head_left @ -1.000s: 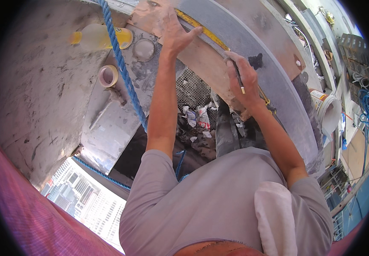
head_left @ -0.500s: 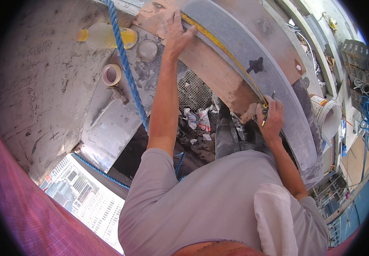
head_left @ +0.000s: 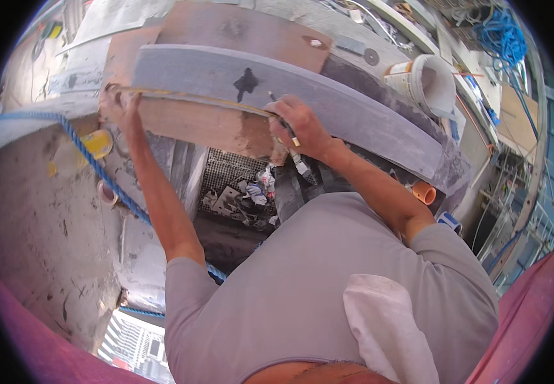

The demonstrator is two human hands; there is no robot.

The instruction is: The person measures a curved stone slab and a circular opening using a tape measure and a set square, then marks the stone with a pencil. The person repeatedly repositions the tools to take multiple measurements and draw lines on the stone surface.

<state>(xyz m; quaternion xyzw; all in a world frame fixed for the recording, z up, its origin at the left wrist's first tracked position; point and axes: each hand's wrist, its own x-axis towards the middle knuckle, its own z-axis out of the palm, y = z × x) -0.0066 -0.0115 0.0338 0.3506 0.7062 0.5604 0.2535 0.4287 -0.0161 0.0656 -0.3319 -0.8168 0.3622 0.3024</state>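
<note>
A long, curved grey slab [head_left: 353, 105] with a dark splotch lies across the far side on brown boards [head_left: 187, 125]. The yellow blade of a tape measure [head_left: 209, 100] runs along its near edge. At the slab's left end my left hand [head_left: 123, 109] is closed on the end of the blade, its fingertips partly blurred. My right hand [head_left: 302, 126] grips the tape at its other end, near the slab's middle, and also holds a pencil [head_left: 295, 141] between its fingers. The tape's case is mostly hidden by that hand.
A blue rope [head_left: 88, 157] crosses on the left, beside a yellow-labelled bottle [head_left: 97, 144] and a tape roll [head_left: 106, 193]. Debris lies on a mesh [head_left: 225, 173] below the boards. At right stand a white bucket [head_left: 440, 83] and an orange pipe piece [head_left: 423, 192].
The view has turned, so the slab lies more crosswise and more of the right side shows. Both hands keep about the same places along the slab.
</note>
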